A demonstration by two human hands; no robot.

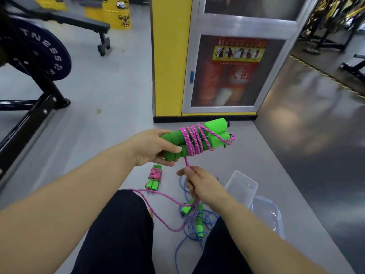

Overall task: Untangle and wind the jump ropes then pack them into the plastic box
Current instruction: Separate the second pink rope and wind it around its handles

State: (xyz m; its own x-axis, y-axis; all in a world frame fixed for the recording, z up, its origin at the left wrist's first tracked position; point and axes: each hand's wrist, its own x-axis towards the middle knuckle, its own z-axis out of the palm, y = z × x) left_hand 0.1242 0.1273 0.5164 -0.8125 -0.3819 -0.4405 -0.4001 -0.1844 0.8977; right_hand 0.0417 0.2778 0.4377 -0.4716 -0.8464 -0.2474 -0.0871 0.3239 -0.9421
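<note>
The paired green handles (214,124) are gripped at one end by the left hand (154,149), long axis pointing rightward from it. The free tail of the pink rope (192,141) is pinched directly below by the right hand (199,184), the plastic box (254,183) lying nearer that hand.

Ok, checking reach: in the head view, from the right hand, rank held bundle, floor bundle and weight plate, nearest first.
1. Held bundle, just above the right hand.
2. Floor bundle, lower left.
3. Weight plate, far left.
</note>
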